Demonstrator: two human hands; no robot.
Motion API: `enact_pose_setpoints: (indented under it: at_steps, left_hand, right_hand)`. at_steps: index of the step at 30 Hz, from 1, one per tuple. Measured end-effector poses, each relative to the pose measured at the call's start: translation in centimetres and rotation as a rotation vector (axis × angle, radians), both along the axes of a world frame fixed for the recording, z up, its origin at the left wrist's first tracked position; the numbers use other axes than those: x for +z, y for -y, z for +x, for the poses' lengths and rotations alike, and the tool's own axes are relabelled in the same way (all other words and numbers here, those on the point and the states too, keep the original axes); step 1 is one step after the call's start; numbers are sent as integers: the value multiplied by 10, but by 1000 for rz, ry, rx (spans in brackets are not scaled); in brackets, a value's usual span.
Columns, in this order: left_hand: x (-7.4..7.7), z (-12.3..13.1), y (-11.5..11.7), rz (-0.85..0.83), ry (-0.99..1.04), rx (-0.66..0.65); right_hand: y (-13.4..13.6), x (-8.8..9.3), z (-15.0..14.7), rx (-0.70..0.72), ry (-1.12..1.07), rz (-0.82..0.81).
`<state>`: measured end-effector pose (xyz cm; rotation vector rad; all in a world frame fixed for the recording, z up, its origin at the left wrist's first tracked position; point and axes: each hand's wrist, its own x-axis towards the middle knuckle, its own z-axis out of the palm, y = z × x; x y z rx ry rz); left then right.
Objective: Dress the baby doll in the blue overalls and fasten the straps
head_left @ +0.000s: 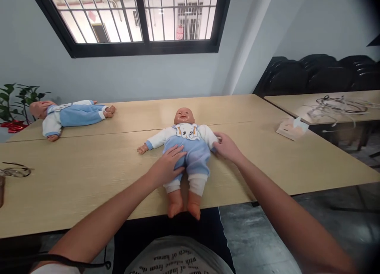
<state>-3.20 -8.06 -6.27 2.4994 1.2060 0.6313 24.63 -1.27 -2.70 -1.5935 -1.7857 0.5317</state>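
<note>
A baby doll in a blue and white outfit lies on its back on the wooden table, head away from me and feet at the front edge. A white elephant-face bib covers its chest. My left hand rests on the doll's blue trousers with the fingers stretched out. At the doll's arm on the right, my right hand grips the sleeve near the cuff, thumb and fingers closed. The doll's hand on that side is hidden behind mine.
A second doll lies at the back left beside a potted plant. Glasses lie at the left. A tissue box stands right; cables lie on another table. Stacked black chairs stand behind.
</note>
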Motion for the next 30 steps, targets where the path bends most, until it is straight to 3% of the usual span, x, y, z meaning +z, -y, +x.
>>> enact_pose_setpoints:
  at_steps: [3,5,8,11,15,20,24,28,30]
  left_hand:
    - [-2,-5,-4,25,140,66]
    - [-8,-17,9,37,261,195]
    - [-23,-42,43,1,288,387]
    - [-35,-55,75,-59,167,359]
    - [-41,-43,91,-50,119,295]
    - [-39,-26,79,-51,156,376]
    - [-35,-26,82,20,209,377]
    - [-30,-29,105,119,275,183]
    - [-27,-31,115,123,309,172]
  right_hand:
    - [36,5,-23,67,134,332]
    - [85,5,-41,340,145,441]
    - [158,0,-64,742,224,445]
    - [194,-13,-77,725,386,458]
    - [192,-33,-88,662,593,588]
    - [187,-42,-96,664,641,577]
    - [185,-42,-98,604,430,574]
    - [184,-43,-99,436,164,550]
    - [186,-43,-100,370,69,549]
